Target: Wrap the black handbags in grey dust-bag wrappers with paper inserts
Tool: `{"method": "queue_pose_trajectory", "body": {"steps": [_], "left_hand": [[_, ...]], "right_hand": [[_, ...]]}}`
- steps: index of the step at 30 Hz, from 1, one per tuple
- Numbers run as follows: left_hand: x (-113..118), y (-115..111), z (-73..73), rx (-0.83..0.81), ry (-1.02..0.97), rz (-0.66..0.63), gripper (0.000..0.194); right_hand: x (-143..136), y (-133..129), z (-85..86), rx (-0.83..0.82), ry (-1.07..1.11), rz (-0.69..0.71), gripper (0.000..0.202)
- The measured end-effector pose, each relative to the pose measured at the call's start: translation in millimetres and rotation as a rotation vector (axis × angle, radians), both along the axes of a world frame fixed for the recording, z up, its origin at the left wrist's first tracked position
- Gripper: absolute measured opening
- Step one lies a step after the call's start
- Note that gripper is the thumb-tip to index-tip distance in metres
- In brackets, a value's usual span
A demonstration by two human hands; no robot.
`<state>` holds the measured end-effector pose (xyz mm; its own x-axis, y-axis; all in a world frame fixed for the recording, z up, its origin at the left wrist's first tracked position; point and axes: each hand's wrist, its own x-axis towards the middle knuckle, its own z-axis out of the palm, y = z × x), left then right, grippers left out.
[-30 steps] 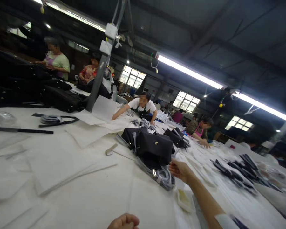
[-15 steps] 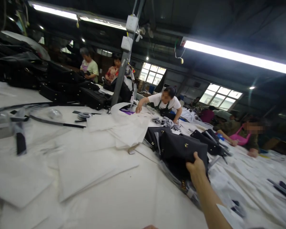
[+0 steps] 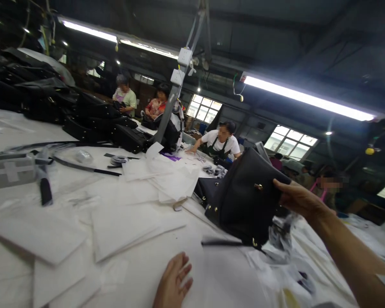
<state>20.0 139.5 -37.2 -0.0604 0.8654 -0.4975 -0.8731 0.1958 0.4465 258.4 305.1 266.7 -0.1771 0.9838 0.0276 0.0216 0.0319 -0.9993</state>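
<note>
A black bag (image 3: 244,196) with gold-coloured metal fittings is lifted and tilted above the white table at the right. My right hand (image 3: 297,196) grips its upper right edge, thumb on the near face and the other fingers hidden behind. Low in the middle, my left hand (image 3: 175,282) hovers over the table with nothing in it, its fingers loosely curled and apart. Another black bag (image 3: 205,188) lies partly hidden behind the lifted one. A dark strap (image 3: 223,244), smeared by motion, trails beneath it.
White sheets (image 3: 125,231) lie spread across the table's left and middle. Black bags (image 3: 93,124) are heaped at the far left, near a grey post (image 3: 167,115). Dark strips (image 3: 80,164) and a grey box (image 3: 11,171) lie left. Across the table a co-worker (image 3: 221,141) leans forward.
My right hand has raised the black bag off the pile and tilted it upright. My left hand has come into view from the bottom edge. The view has shifted slightly.
</note>
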Motion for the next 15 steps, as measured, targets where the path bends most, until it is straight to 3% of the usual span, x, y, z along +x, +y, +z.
{"method": "queue_pose_trajectory", "body": {"steps": [3, 5, 7, 10, 13, 15], "left_hand": [[-20, 0, 25.8, 0.051, -0.042, 0.147, 0.022], [-29, -1, 38.6, 0.12, -0.042, 0.159, 0.025], [-37, -3, 45.7, 0.175, -0.029, 0.158, 0.025], [-55, -3, 49.0, 0.235, -0.005, 0.182, 0.026], [-75, -5, 52.4, 0.293, 0.039, 0.214, 0.024], [-84, -10, 56.6, 0.344, 0.084, 0.203, 0.021]], "right_hand": [[-19, -40, 22.1, -0.077, -0.219, 0.276, 0.046], [-43, -62, 17.7, -0.106, -0.368, 0.475, 0.045], [-70, -79, -4.9, -0.125, -0.563, 0.654, 0.037], [-104, -104, -61.4, -0.106, -0.955, 0.795, 0.027], [-120, -133, -109.6, -0.052, -1.087, 0.737, 0.027], [-118, -156, -122.4, 0.03, -1.09, 0.63, 0.033]]}}
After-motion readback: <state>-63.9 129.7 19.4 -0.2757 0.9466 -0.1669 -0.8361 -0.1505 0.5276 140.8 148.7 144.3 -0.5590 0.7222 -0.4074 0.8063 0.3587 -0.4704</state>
